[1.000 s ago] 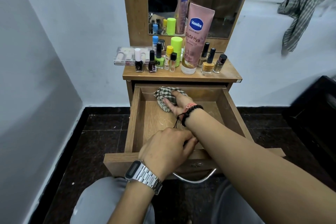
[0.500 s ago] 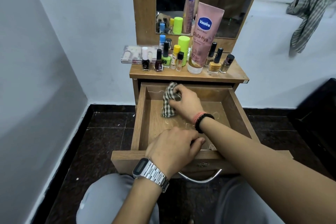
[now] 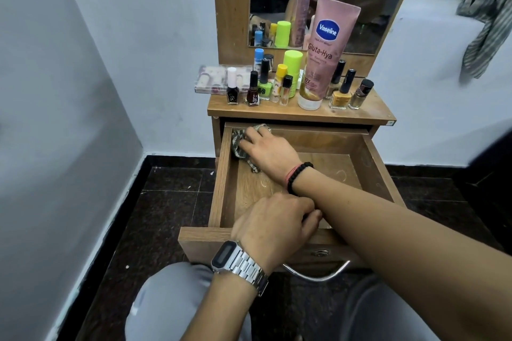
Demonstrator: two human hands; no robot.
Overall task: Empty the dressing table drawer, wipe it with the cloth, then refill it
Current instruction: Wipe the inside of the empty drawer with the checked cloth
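Currently my right hand (image 3: 267,151) presses the checked green-and-white cloth (image 3: 238,144) flat-fingered into the far-left corner of the open wooden drawer (image 3: 221,174). My left hand (image 3: 273,225) curls over the drawer's front edge, fingers bent round it, silver metal wristwatch (image 3: 239,264) showing. My right forearm crosses above it. On the counter (image 3: 371,112) above stand a tall pink Vaseline lotion tube (image 3: 325,50), small nail polish bottles (image 3: 252,88) and a neon-green capped stick (image 3: 292,63), clustered close.

soft, even indoor light, faint shadows, sharp centre; wide-angle bending and slight blur toward the edges.
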